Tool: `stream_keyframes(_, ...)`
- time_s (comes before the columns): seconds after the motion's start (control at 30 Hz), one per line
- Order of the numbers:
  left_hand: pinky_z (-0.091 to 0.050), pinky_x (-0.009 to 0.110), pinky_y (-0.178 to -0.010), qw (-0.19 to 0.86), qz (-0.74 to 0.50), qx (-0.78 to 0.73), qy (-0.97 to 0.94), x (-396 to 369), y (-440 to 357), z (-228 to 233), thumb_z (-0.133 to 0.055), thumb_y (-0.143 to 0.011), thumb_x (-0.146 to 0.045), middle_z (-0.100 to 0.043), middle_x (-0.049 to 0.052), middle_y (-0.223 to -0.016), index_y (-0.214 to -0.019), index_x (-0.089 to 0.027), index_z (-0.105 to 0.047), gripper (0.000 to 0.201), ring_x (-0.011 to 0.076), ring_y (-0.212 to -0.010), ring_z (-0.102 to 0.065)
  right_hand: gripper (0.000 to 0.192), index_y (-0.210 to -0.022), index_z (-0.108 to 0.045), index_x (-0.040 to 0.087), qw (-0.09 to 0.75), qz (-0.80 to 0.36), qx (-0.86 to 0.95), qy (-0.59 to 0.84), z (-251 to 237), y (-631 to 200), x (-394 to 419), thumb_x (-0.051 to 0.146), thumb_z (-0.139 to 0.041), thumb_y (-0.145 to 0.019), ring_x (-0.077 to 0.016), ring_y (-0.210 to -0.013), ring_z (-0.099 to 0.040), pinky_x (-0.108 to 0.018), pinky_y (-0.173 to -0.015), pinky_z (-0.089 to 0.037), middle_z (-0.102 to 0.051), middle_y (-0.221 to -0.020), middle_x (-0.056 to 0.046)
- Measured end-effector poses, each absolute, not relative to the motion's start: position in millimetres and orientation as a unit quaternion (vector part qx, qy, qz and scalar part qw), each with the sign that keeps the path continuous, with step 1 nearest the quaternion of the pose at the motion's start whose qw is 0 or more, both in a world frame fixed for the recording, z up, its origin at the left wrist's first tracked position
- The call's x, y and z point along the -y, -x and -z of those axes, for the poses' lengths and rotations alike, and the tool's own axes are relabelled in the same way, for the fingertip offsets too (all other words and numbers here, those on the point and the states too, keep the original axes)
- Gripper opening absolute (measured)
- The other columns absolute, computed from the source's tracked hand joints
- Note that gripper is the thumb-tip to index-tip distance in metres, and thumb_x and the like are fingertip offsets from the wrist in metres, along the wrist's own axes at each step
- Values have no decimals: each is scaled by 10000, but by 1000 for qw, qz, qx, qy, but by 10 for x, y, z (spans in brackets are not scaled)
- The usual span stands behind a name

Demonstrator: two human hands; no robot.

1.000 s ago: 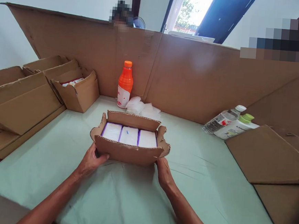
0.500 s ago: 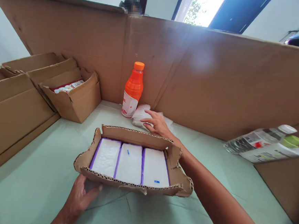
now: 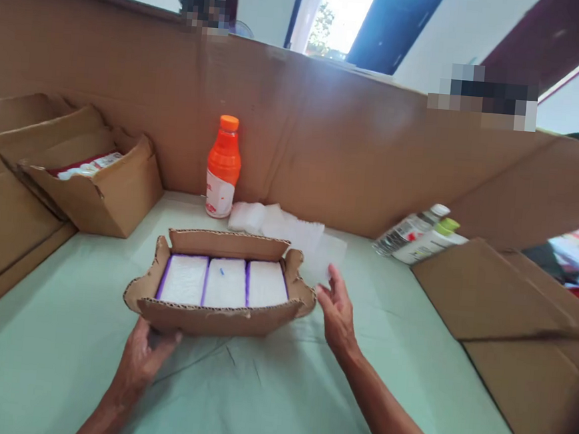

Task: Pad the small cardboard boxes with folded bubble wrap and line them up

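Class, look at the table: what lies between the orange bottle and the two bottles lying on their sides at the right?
In the head view, white plastic bags lie between the orange bottle and the two lying bottles.

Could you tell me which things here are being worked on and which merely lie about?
In hand: cardboard tray with three white packs, steadied by left hand; thin white sheet at right hand.

Lying about: orange bottle, two bottles lying flat, open carton.
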State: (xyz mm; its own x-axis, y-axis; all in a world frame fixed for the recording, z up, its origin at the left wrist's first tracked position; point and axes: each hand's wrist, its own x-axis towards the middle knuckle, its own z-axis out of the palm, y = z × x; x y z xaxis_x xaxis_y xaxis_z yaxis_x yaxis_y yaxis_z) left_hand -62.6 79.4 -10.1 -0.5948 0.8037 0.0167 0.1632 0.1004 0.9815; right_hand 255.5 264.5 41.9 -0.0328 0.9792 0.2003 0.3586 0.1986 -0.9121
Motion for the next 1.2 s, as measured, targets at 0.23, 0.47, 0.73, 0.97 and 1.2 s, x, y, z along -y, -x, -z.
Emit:
stream_keyframes(0.23, -495, 340, -723, 275, -582, -678, -356, -809, 714, 34, -737, -699, -522, -654, 31, -850, -1014, -194, -608, 472, 230, -792, -597, 510, -1151, -741, 215, 416, -384, 537, 626, -291, -3453, -1389, 591, -695, -810, -326, -1249, -611, -461, -997, -536, -575, -1444, -152)
stream_keyframes(0.47, -475, 293, -731, 253, -608, -654, -373, -811, 630, -12, -701, -743, -457, -648, 29, -901, -1102, -175, -600, 467, 212, -827, -588, 372, -1161, -694, 226, 396, -442, 601, 535, -595, -3086, -1387, 464, -650, -878, -255, -1050, -703, -404, -923, -567, -720, -1192, -108)
stream_keyframes(0.73, -499, 308, -771, 185, -592, -687, -379, -828, 602, -51, -658, -782, -452, -642, 37, -893, -1016, -171, -584, 372, 208, -827, -617, 583, -1406, -517, 207, 331, -438, 713, 436, -437, -2141, -1694, 353, -575, -844, -242, -965, -674, -368, -736, -585, -628, -1355, -134)
stream_keyframes(0.97, -498, 303, -772, 226, -557, -683, -414, -874, 623, -42, -663, -764, -395, -641, 30, -868, -1014, -180, -598, 337, 211, -834, -622, 619, -1452, -442, 231, 352, -400, 711, 458, -358, -2096, -1465, 279, -562, -847, -211, -879, -665, -326, -696, -565, -630, -1333, -109)
stream_keyframes(1.2, -530, 340, -843, 256, -577, -661, -406, -914, 599, -54, -663, -764, -368, -678, 77, -1007, -1269, -147, -541, 565, 235, -924, -668, 367, -1183, -648, 201, 339, -196, 740, 547, -297, -2531, -1915, 395, -530, -894, -291, -1180, -597, -491, -1030, -450, -676, -1259, -137)
